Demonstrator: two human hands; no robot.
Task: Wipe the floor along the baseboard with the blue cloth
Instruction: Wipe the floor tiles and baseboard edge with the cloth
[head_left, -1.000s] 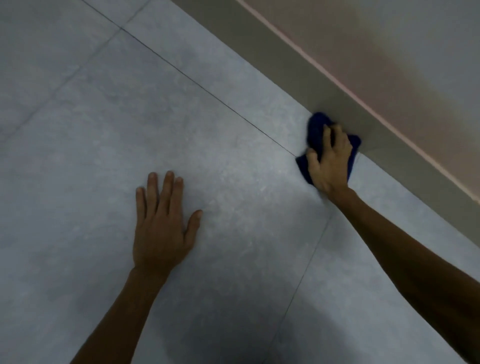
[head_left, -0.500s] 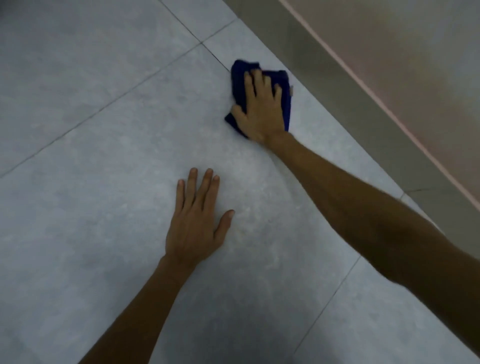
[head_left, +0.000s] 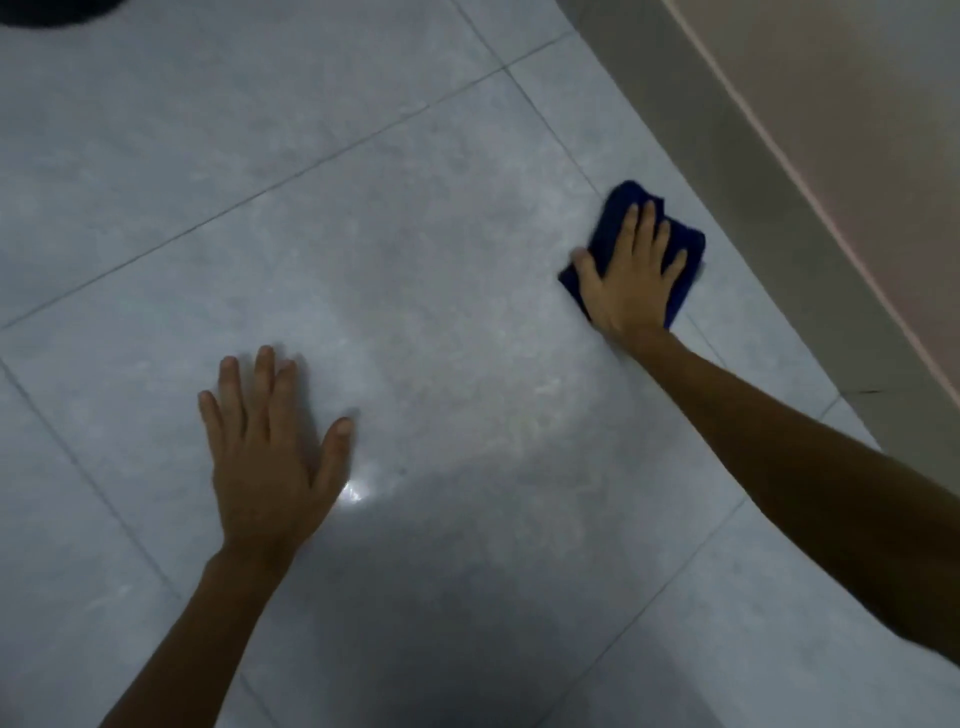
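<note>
Blue cloth (head_left: 613, 218) is pinned flat under the spread right hand (head_left: 631, 283) near the baseboard (head_left: 691, 150); left hand (head_left: 267, 457), splayed on the floor (head_left: 415, 260), probably props the body.

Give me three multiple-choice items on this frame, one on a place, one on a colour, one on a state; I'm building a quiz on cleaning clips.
1. Where is the cloth?
A. On the floor near the baseboard
B. On the wall
C. Under the left hand

2. What colour is the cloth?
A. White
B. Dark blue
C. Red

3. How is the left hand?
A. Clenched in a fist
B. Holding a brush
C. Flat on the floor, fingers spread

Key:
1 A, the cloth lies on the tile floor beside the baseboard, under the right hand.
2 B, its visible edges are dark blue.
3 C, the left hand rests open, palm down.
</note>
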